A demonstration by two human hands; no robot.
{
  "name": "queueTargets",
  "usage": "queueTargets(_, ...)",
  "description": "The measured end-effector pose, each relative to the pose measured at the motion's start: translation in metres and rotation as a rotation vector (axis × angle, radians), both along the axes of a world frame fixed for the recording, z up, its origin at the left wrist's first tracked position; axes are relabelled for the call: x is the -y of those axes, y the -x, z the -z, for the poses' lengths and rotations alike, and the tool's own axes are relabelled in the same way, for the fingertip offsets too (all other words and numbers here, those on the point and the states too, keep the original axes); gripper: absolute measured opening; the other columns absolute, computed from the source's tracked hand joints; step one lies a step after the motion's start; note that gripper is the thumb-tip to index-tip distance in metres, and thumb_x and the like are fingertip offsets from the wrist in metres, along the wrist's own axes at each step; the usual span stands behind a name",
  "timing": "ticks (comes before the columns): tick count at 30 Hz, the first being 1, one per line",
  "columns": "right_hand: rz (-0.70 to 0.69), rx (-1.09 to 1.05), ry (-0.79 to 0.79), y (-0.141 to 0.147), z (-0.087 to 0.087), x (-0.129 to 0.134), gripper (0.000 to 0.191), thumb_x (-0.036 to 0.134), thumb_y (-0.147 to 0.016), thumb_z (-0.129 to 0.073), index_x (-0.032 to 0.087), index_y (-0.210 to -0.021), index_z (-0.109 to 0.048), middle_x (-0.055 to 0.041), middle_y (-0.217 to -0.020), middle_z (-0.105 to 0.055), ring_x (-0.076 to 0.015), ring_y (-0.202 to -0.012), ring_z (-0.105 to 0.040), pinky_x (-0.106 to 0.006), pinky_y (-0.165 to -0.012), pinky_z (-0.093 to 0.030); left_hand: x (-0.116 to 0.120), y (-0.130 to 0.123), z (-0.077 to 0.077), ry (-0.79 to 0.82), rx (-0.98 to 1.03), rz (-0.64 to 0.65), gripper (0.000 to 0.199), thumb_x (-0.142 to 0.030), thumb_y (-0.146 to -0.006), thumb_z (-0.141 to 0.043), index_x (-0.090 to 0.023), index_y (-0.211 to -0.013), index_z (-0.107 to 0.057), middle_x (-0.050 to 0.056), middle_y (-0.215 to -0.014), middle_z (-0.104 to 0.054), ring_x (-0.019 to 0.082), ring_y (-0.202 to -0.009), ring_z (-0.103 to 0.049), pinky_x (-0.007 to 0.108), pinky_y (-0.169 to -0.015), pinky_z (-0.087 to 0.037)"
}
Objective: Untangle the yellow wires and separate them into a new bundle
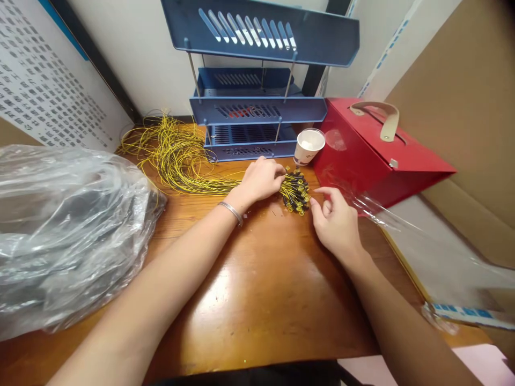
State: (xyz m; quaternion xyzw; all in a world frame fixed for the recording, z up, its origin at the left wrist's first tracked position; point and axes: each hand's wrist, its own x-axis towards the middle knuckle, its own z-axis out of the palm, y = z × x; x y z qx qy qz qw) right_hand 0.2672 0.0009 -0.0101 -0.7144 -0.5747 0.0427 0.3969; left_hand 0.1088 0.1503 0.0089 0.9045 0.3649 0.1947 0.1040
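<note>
A long bundle of thin yellow and black wires (177, 161) lies across the back left of the wooden table. Its right end is a cluster of black and yellow tips (296, 192). My left hand (261, 179), with a silver bracelet at the wrist, is wrapped round the bundle just left of the cluster. Right of the cluster is my right hand (335, 217), its index finger stretched out and its thumb apart, both close to the tips. Nothing shows between those fingers.
A blue tiered rack (257, 110) stands behind the wires. Beside it are a paper cup (309, 146) and a red box with a handle (374, 155). Clear plastic over dark contents (72, 230) fills the left side. Cardboard (462, 123) and clear wrap are at the right.
</note>
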Motion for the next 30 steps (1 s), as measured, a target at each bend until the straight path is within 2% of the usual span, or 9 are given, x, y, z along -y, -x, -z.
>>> queueTargets(8,-0.001,-0.26,-0.075,0.002,0.0,-0.003,0.017,0.033,-0.087,-0.065,0.018,-0.094,-0.069,0.0094,-0.052,-0.035,-0.0129,-0.049,-0.035,-0.029,-0.055,-0.03,0.005,0.007,-0.007,-0.054,0.189,0.025,0.023,-0.027,-0.1,-0.058,-0.019,-0.103,-0.079,0.005,-0.105,-0.076,0.022,-0.097,-0.06,0.034,-0.094,-0.043)
queueTargets(15,-0.231,-0.752,0.022,0.036,-0.023,0.006,0.045,0.059,-0.092,-0.059,0.018,-0.105,-0.073,0.0032,-0.067,-0.052,-0.0088,-0.044,-0.034,-0.026,-0.043,-0.029,0.058,0.047,-0.018,-0.103,0.425,0.208,0.019,-0.025,-0.1,-0.06,-0.019,-0.099,-0.078,0.005,-0.097,-0.077,0.02,-0.091,-0.062,0.036,-0.091,-0.043)
queueTargets(19,-0.27,-0.893,0.02,0.061,-0.034,0.018,0.039,0.055,-0.093,-0.063,0.018,-0.087,-0.073,0.0043,-0.056,-0.051,-0.0084,-0.041,-0.035,-0.025,-0.042,-0.03,0.088,0.065,-0.014,-0.101,0.438,0.27,0.02,-0.021,-0.101,-0.056,-0.02,-0.099,-0.076,0.005,-0.097,-0.077,0.02,-0.092,-0.062,0.037,-0.09,-0.045)
queueTargets(20,-0.262,-0.911,0.006,0.066,-0.036,0.02,0.038,0.053,-0.093,-0.065,0.018,-0.083,-0.073,0.005,-0.052,-0.048,-0.0089,-0.041,-0.036,-0.025,-0.042,-0.03,0.095,0.067,-0.012,-0.102,0.46,0.241,0.019,-0.02,-0.1,-0.057,-0.021,-0.1,-0.076,0.005,-0.103,-0.077,0.021,-0.096,-0.062,0.038,-0.093,-0.045)
queueTargets(22,-0.237,-0.915,-0.043,0.072,-0.039,0.025,0.033,0.049,-0.094,-0.067,0.018,-0.086,-0.076,0.0047,-0.05,-0.048,-0.0097,-0.043,-0.04,-0.024,-0.041,-0.031,0.107,0.069,-0.01,-0.078,0.55,0.053,0.013,-0.022,-0.098,-0.061,-0.02,-0.101,-0.074,0.007,-0.11,-0.074,0.022,-0.103,-0.061,0.038,-0.095,-0.046)
queueTargets(24,-0.226,-0.867,-0.106,0.075,-0.041,0.029,0.028,0.045,-0.095,-0.067,0.019,-0.095,-0.079,0.0029,-0.056,-0.054,-0.0102,-0.046,-0.044,-0.023,-0.041,-0.033,0.119,0.069,-0.009,0.069,0.626,-0.215,0.014,-0.028,-0.099,-0.061,-0.018,-0.093,-0.07,0.007,-0.099,-0.072,0.021,-0.094,-0.061,0.036,-0.086,-0.048)
queueTargets(26,-0.235,-0.804,-0.166,0.077,-0.043,0.034,0.024,0.04,-0.097,-0.066,0.02,-0.097,-0.08,0.0014,-0.061,-0.059,-0.0108,-0.047,-0.047,-0.024,-0.042,-0.036,0.129,0.071,-0.012,0.204,0.618,-0.371,0.025,-0.032,-0.101,-0.056,-0.019,-0.081,-0.064,0.004,-0.084,-0.068,0.019,-0.082,-0.059,0.036,-0.079,-0.046)
queueTargets(27,-0.235,-0.774,-0.19,0.077,-0.044,0.036,0.022,0.038,-0.097,-0.066,0.021,-0.096,-0.08,0.0008,-0.062,-0.061,-0.0111,-0.048,-0.048,-0.025,-0.043,-0.037,0.133,0.073,-0.015,0.187,0.602,-0.402,0.028,-0.033,-0.101,-0.055,-0.019,-0.078,-0.063,0.004,-0.085,-0.067,0.02,-0.085,-0.058,0.037,-0.082,-0.045)
queueTargets(30,-0.176,-0.706,-0.225,0.079,-0.045,0.043,0.018,0.035,-0.097,-0.067,0.023,-0.097,-0.081,0.0004,-0.064,-0.064,-0.0109,-0.049,-0.05,-0.025,-0.044,-0.039,0.143,0.081,-0.026,-0.09,0.642,-0.457,0.023,-0.034,-0.098,-0.058,-0.021,-0.079,-0.065,0.007,-0.104,-0.067,0.025,-0.104,-0.055,0.044,-0.097,-0.039)
